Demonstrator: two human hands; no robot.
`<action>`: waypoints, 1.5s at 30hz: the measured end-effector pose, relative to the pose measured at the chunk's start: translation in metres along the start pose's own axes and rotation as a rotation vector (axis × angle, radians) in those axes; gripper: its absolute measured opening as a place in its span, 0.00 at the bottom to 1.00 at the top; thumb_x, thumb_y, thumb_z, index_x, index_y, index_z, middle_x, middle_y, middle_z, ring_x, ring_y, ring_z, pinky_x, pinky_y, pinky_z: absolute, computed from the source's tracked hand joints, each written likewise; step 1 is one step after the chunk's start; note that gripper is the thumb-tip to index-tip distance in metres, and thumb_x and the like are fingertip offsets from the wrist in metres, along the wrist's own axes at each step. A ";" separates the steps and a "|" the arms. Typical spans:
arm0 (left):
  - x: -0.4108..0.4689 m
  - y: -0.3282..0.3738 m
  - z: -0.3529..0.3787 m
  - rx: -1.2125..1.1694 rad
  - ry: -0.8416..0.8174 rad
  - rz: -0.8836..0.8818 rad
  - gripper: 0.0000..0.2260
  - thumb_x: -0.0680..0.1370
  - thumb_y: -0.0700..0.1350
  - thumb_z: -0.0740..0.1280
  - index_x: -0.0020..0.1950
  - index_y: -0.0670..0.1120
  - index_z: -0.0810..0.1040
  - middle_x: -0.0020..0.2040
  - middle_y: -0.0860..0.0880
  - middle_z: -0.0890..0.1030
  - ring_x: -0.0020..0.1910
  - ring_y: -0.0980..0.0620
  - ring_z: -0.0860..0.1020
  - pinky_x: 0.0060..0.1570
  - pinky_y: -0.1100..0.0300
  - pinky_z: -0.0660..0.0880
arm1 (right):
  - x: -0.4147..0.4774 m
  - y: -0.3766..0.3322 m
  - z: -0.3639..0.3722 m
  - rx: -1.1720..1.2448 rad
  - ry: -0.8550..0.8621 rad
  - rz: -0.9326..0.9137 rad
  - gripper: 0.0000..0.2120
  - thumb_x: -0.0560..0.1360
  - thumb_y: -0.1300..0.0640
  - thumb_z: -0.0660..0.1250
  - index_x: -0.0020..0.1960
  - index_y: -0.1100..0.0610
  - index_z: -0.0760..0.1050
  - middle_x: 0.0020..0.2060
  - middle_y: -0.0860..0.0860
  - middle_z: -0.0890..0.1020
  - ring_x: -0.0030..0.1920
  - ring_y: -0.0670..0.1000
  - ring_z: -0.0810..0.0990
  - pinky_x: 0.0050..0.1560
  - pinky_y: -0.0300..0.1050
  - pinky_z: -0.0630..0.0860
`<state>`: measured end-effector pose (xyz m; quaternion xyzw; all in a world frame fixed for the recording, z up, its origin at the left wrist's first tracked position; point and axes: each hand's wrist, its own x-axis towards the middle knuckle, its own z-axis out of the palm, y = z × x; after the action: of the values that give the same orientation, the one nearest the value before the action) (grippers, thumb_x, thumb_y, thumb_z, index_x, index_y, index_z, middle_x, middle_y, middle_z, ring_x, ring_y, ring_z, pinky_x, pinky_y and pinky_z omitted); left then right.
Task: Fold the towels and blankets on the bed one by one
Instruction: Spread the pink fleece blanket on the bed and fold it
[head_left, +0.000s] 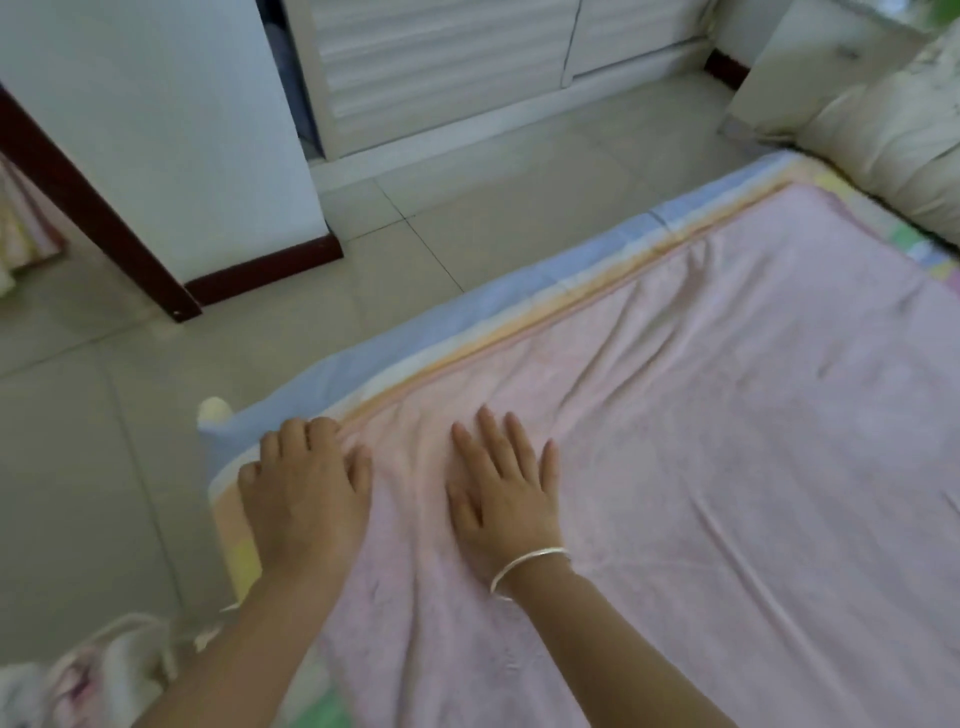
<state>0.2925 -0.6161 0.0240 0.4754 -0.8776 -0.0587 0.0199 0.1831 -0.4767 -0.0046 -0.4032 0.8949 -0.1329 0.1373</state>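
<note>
Blanket work at the bed's near corner: a pink blanket (701, 415) lies spread flat on the bed (395, 343). Its straight visible edge runs along the mattress side from the near left corner toward the far right, parallel to the pastel bands of the striped sheet (670, 213) under it. The cloth runs out of view on the right and below, so its long axis cannot be told. Soft creases fan out from the corner where both hands rest.

The left hand (306, 493) sits on that corner with its fingers (293, 436) bent over the blanket's edge; whether they pinch the fabric cannot be told. The right hand (504, 493), with a bracelet (524, 566) at the wrist, lies flat just beside it, fingers straight and spread, pressing the cloth and grasping nothing.

On the tiled floor (78, 441) at lower left stands a cloth bag (104, 670); its contents are not visible. A wardrobe (441, 67) with a slatted door stands beyond, something dark in its gap. Cream bedding (893, 140) is bunched at the far right.
</note>
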 end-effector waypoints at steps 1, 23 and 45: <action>-0.007 0.001 -0.006 -0.024 -0.010 -0.016 0.10 0.74 0.48 0.70 0.49 0.43 0.77 0.45 0.42 0.78 0.45 0.38 0.77 0.40 0.48 0.70 | 0.002 0.002 -0.005 0.078 -0.013 0.017 0.28 0.75 0.45 0.53 0.74 0.45 0.63 0.76 0.45 0.59 0.77 0.50 0.53 0.74 0.60 0.43; -0.604 0.367 -0.042 -0.617 -0.963 0.821 0.08 0.79 0.50 0.62 0.42 0.55 0.78 0.33 0.59 0.80 0.34 0.64 0.78 0.48 0.61 0.78 | -0.692 0.369 -0.158 0.877 0.273 1.326 0.20 0.74 0.46 0.70 0.45 0.65 0.80 0.35 0.59 0.80 0.40 0.56 0.77 0.30 0.33 0.66; -1.014 0.546 0.032 0.598 -0.542 1.971 0.18 0.77 0.41 0.62 0.67 0.49 0.70 0.64 0.48 0.71 0.63 0.46 0.70 0.61 0.53 0.65 | -1.092 0.428 -0.045 1.046 0.257 1.666 0.14 0.69 0.44 0.70 0.47 0.48 0.68 0.51 0.50 0.79 0.53 0.52 0.78 0.50 0.41 0.73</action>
<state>0.3901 0.5308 0.0800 -0.4881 -0.8290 0.0976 -0.2550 0.5697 0.6306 0.0394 0.4837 0.7293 -0.4148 0.2494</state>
